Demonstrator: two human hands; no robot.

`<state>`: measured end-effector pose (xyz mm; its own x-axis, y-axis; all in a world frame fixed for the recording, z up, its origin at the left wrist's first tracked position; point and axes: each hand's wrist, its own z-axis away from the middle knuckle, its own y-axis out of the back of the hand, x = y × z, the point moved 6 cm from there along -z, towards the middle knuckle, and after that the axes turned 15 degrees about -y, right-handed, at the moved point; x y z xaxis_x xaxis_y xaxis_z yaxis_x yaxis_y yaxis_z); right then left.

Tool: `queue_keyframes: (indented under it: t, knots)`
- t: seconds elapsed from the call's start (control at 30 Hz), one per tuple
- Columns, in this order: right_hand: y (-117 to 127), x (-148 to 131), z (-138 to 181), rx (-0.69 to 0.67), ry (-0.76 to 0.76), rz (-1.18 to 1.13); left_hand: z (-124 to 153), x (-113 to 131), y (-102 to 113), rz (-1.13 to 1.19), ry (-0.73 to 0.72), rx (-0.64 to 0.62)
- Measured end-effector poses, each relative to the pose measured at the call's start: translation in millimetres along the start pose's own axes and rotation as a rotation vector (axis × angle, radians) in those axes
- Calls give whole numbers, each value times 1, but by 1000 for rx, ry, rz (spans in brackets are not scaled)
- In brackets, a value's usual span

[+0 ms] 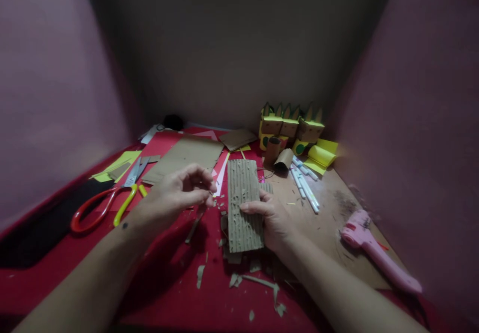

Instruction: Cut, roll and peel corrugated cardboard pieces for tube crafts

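Corrugated cardboard piece (242, 180) above worktop (160, 300), between hands; long axis from near edge toward far edge. Right hand (275, 220) nearer, gripping its right side. Left hand (187, 190) apart, fingers curled; cannot tell if pinching thin strip (193, 228).

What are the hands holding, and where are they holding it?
The right hand holds the corrugated cardboard piece by its right edge, thumb on the ridged face. Whether the left hand holds anything cannot be told.
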<state>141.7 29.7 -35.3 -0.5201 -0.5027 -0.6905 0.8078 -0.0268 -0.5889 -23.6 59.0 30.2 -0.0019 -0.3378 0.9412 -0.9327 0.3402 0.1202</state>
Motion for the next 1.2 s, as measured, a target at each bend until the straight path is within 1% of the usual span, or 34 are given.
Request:
queue_keyframes:
  t: [0.1, 0.17, 0.23, 0.37, 0.43, 0.5, 0.57, 0.7, 0.77, 0.93, 1.1, 1.13, 1.2]
  knots:
    - [-3, -1, 2, -25, 27, 21, 0, 5, -16, -66, -24, -109]
    - [-6, -1, 3, -42, 42, 25, -2, 8, -24, -169, -85, -140]
    - [-8, -1, 5, -55, 52, 21, -3, 12, -29, -319, -199, -128]
    - [-10, -1, 7, -59, 63, 9, -2, 20, -37, -618, -475, -101]
    - [-10, -1, 8, -57, 63, -1, 1, 22, -39, -668, -561, -69]
    - [-11, -1, 9, -58, 64, -10, 4, 22, -40, -666, -605, -31]
    - [-11, 0, 9, -57, 66, -13, 5, 20, -41, -635, -612, -6]
    - [-11, 3, 7, -47, 68, -36, 6, 12, -41, -584, -538, 26]
    - [-10, 4, 6, -49, 77, -45, 7, 9, -43, -581, -521, 19]
    - [-9, 1, 5, -67, 91, -43, 13, 13, -48, -604, -576, -30]
    - [-11, -1, 8, -99, 101, -18, 10, 13, -42, -559, -532, 32]
    - [-11, 0, 8, -103, 106, -15, 9, 13, -43, -580, -538, 30]
    - [-12, 2, 8, -110, 106, -11, 8, 14, -45, -671, -593, 4]
